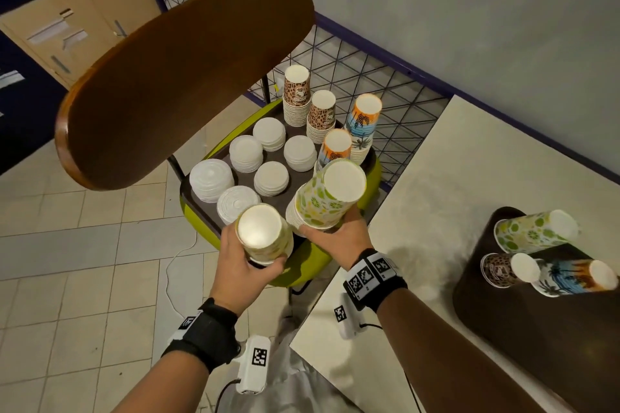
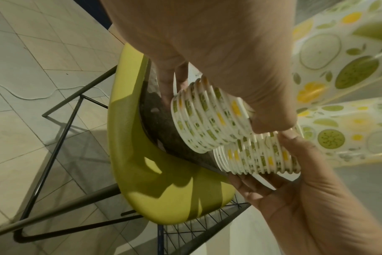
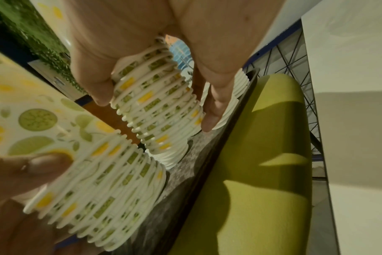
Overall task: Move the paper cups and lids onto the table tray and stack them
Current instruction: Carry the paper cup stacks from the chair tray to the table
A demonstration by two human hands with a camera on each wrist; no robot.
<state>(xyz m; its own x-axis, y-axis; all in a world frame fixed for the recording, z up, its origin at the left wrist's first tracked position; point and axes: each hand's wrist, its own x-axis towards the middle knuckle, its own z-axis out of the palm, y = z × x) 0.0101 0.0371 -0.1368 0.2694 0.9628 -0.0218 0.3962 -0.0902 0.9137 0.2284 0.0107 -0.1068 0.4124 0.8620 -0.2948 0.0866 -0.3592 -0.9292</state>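
Observation:
Two upside-down stacks of lime-and-lemon paper cups are at the near edge of the dark chair tray (image 1: 186,194). My left hand (image 1: 250,258) grips the nearer stack (image 1: 261,238) around its lower rims (image 2: 207,117). The taller, tilted stack (image 1: 328,198) is held near its base by my right hand (image 1: 332,225), fingers wrapped round the rims (image 3: 155,103). Several piles of white lids (image 1: 246,152), leopard-print stacks (image 1: 297,94) and palm-print stacks (image 1: 364,121) stand further back on that tray. The table tray (image 1: 536,329) at right carries a lime cup (image 1: 536,231), a leopard cup (image 1: 503,270) and a palm cup (image 1: 570,278).
The chair tray lies on a green chair seat (image 1: 312,261) whose brown backrest (image 1: 184,77) looms over the left. A pale table (image 1: 436,194) runs along the right, beside a wire-mesh fence (image 1: 369,70). A white cable (image 1: 174,261) trails on the tiled floor.

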